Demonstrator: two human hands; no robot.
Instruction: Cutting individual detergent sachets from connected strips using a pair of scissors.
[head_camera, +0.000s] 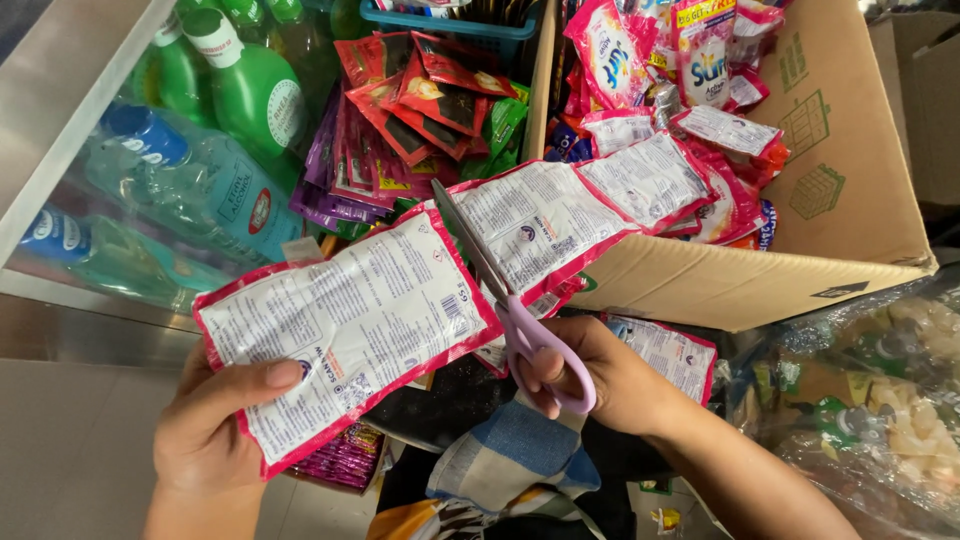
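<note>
Gripping the end sachet (345, 325) of a red-edged strip of detergent sachets (560, 215), the left hand (215, 425) is pinching it between thumb on the printed face and fingers behind; the strip is running up and rightward into the cardboard box (840, 190); blue bottles (170, 200) and green bottles (250, 85) are lying at far left behind a metal ledge (60, 110); purple and red snack packets (400, 120) are crowding the middle. The right hand (600, 375) is closing its fingers through the lilac handles of the scissors (500, 290), blades lying across the seam between sachets. A cut drifting off the seam could slit a sachet and spill powder; the left thumb is sitting near the blades. Room is tight, hemmed by the box edge and wrapped goods (880, 390) at right.
</note>
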